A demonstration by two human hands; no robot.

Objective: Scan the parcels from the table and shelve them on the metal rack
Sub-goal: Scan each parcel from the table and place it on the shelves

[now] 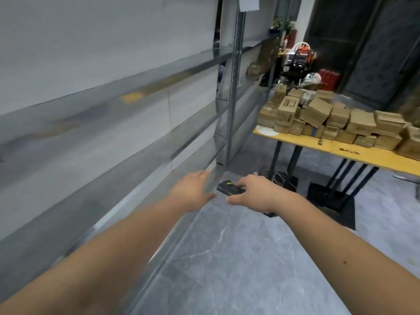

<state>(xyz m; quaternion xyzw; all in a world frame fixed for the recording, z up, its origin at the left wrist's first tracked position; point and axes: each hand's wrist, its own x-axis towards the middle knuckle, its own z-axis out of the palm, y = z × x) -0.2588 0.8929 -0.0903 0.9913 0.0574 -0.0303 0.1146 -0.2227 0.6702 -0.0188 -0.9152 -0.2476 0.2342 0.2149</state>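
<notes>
A: Right hand [254, 193] curls round the black scanner [229, 187], gripping it from above. Left hand [193, 192], just beside it, hangs spread and holds nothing, close to the metal rack [234, 87].

B: And the parcels [336, 121]?

A: Well beyond the right hand, heaped on the yellow table [341, 151], none taken yet.

B: How will they handle?

A: Small cardboard boxes, likely light and stiff. My guess: take one by opposite side faces, and mind the leaning ones in that pile.
</notes>
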